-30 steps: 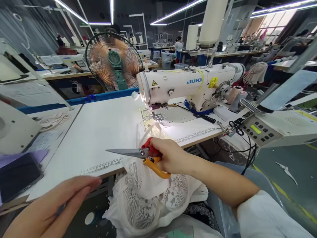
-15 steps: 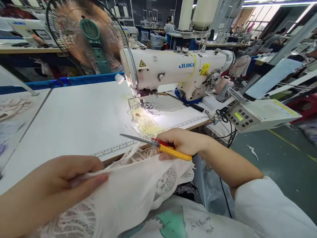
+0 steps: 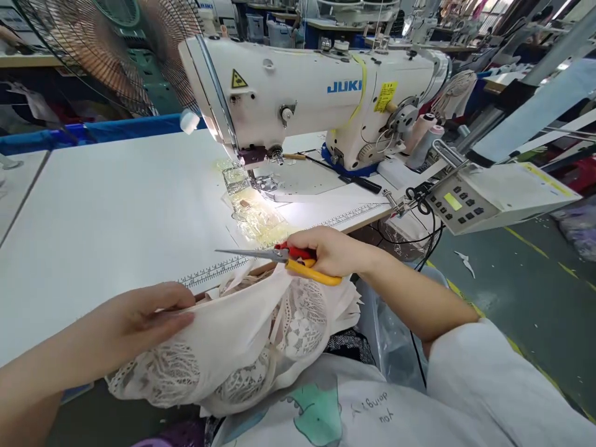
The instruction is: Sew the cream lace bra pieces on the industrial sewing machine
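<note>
My left hand [image 3: 156, 310] is closed, pinching the upper edge of a white lace bra [image 3: 233, 329] between thumb and fingers. The bra hangs over my lap at the table's front edge, with its lace cups showing below the stretched band. My right hand [image 3: 323, 251] is closed round scissors [image 3: 305, 267] with a red and a yellow handle. Their blades look closed and point left, above the fabric. The right fingertips also meet the bra's upper edge, though the exact grip there is hidden behind the handles.
A white JUKI sewing machine [image 3: 298, 87] stands on the white table [image 3: 116, 205], a printed ruler strip along its front edge. A control box [image 3: 498, 198] juts out at right. Behind is a large fan [image 3: 139, 56]. A plastic bin [image 3: 395, 329] stands below right.
My view has tilted down and moved closer to the machine. The bra is spread lower, with more of its lace cups showing. Both hands keep their holds.
</note>
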Tool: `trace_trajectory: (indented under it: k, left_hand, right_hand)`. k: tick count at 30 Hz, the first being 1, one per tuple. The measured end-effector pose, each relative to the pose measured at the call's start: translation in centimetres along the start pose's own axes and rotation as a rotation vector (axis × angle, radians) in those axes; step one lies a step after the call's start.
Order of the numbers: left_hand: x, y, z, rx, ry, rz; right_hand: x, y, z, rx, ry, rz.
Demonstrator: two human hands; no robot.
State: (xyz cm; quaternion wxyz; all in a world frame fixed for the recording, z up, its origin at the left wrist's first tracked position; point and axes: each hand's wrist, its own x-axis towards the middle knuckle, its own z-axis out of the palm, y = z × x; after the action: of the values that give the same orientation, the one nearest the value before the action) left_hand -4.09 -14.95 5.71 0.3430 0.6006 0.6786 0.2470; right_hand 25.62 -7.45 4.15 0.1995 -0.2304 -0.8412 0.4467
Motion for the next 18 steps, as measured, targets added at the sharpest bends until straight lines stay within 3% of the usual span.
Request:
trace_trajectory:
  k: [2,3,6,9,14,18]
  left_hand:
    - [-0.3,1.2,0.4,0.185,-0.241,0.066]
    - [-0.6,1.9,0.8,0.223,-0.270,0.115]
    - [-1.4,4.5,3.0,0.098,-0.161,0.246]
    - [-2.0,6.2,5.0,-0.130,-0.060,0.233]
    - [-2.7,6.7,6.0,-0.409,0.127,0.042]
    - [-2.5,6.3,5.8,-0.470,0.159,0.037]
  right_hand:
    - [0.3,-1.1,0.2,0.053,0.019,-0.043]
    - [0.5,-1.7,0.3,0.074,0.025,-0.066]
    - [1.1,-3.1,0.8,0.089,0.074,-0.112]
    - [1.3,-3.9,1.5,0.108,0.198,-0.079]
    - [0.9,-3.8,2.1,0.322,0.290,0.107]
    - [0.7,-3.6,2.4,0.432,0.259,0.167]
